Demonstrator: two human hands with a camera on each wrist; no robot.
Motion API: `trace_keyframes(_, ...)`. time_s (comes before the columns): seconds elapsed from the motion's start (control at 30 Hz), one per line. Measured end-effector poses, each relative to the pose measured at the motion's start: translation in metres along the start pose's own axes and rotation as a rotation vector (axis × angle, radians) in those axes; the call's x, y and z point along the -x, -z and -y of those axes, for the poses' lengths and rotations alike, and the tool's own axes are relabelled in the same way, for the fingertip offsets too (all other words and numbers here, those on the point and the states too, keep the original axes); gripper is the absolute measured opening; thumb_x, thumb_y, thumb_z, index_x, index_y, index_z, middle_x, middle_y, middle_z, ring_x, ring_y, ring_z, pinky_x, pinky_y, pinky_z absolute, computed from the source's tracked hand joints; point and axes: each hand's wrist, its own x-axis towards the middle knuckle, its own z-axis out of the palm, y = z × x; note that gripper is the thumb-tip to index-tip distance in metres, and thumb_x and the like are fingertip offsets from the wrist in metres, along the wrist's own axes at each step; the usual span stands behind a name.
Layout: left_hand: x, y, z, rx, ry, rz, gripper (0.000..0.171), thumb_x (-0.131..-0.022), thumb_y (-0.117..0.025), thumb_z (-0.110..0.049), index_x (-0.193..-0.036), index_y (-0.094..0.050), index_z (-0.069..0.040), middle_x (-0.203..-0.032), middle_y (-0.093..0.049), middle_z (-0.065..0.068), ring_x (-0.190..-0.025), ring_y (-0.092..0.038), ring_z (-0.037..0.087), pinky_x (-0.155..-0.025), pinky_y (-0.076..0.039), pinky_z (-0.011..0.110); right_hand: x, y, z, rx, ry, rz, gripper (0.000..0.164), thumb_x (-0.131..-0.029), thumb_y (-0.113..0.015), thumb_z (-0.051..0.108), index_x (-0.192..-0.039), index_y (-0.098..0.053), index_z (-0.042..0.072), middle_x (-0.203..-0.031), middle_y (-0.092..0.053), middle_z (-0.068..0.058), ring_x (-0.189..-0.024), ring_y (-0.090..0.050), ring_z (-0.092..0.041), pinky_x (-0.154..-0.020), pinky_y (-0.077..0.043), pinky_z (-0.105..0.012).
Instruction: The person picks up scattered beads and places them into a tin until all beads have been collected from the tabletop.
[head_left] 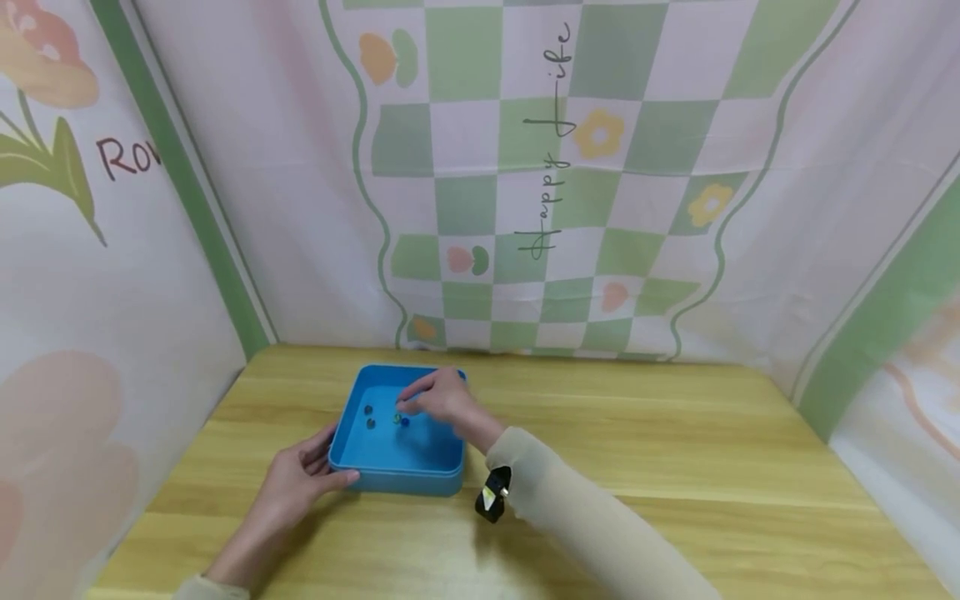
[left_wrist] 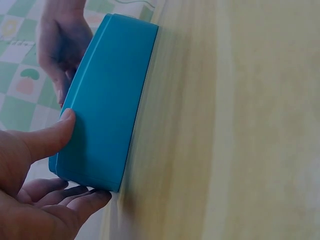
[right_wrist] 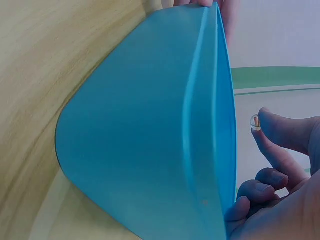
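A square blue plastic box [head_left: 405,482] stands on the wooden table, its open top facing up. My left hand [head_left: 294,482] grips its near left corner, thumb on the front wall and fingers along the left side. Over the inside of the box, my right hand [head_left: 444,398] pinches a clear glass marble [right_wrist: 255,122] with an orange streak between thumb and index finger. On the box floor lie two dull dark marbles [head_left: 371,423] at the left. A blue marble [head_left: 405,422] and a yellow-green marble [head_left: 397,418] sit close together under the right hand.
The light wood table [head_left: 637,475] extends well to the right of the box. Behind it hangs a green-and-white checked cloth [head_left: 532,275], with printed cloth walls on both sides. A black strap device [head_left: 492,495] hangs at the right wrist.
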Motion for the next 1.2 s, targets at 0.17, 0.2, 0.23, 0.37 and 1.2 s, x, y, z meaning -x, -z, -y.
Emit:
trace_keyframes(0.17, 0.000, 0.000, 0.000, -0.002, -0.009, 0.005, 0.092, -0.088, -0.089, -0.018, -0.161, -0.036, 0.001, -0.161, -0.037, 0.029, -0.142, -0.046, 0.046, -0.107, -0.050, 0.045, -0.001, -0.006, -0.002, -0.026, -0.009, 0.012, 0.007, -0.091, -0.085, 0.015, -0.097, -0.085, 0.012, -0.117, -0.075, -0.006, -0.130, -0.058, -0.036, -0.115, -0.043, -0.061)
trace_keyframes(0.2, 0.000, -0.001, 0.000, -0.003, -0.011, 0.006, 0.092, -0.088, -0.089, -0.018, -0.161, -0.036, 0.001, -0.161, -0.037, 0.029, -0.142, -0.046, 0.046, -0.107, -0.050, 0.045, -0.002, -0.007, -0.002, -0.030, -0.012, 0.014, 0.007, -0.092, -0.085, 0.015, -0.097, -0.085, 0.012, -0.118, -0.075, -0.006, -0.131, -0.057, -0.036, -0.115, -0.043, -0.061)
trace_keyframes(0.23, 0.000, -0.001, 0.000, -0.005, -0.012, 0.005, 0.092, -0.088, -0.089, -0.018, -0.160, -0.036, 0.001, -0.161, -0.037, 0.029, -0.141, -0.047, 0.046, -0.107, -0.050, 0.046, -0.002, -0.008, -0.002, -0.030, -0.016, 0.015, 0.007, -0.092, -0.085, 0.015, -0.098, -0.085, 0.012, -0.118, -0.075, -0.006, -0.132, -0.057, -0.037, -0.115, -0.043, -0.061)
trace_keyframes(0.37, 0.000, -0.001, 0.000, -0.012, -0.012, 0.004, 0.092, -0.088, -0.089, -0.019, -0.160, -0.036, 0.001, -0.160, -0.038, 0.030, -0.141, -0.047, 0.046, -0.107, -0.050, 0.046, -0.002, -0.013, -0.004, -0.031, -0.025, 0.010, 0.006, -0.091, -0.086, 0.016, -0.097, -0.086, 0.013, -0.121, -0.074, -0.006, -0.133, -0.056, -0.037, -0.115, -0.043, -0.060)
trace_keyframes(1.2, 0.002, -0.001, -0.001, -0.002, 0.019, 0.000, 0.091, -0.089, -0.089, -0.022, -0.161, -0.037, -0.001, -0.160, -0.039, 0.028, -0.141, -0.048, 0.045, -0.107, -0.050, 0.045, -0.007, -0.027, -0.011, 0.001, -0.042, 0.003, 0.005, -0.090, -0.087, 0.017, -0.095, -0.086, 0.017, -0.129, -0.072, -0.007, -0.135, -0.056, -0.035, -0.114, -0.046, -0.059)
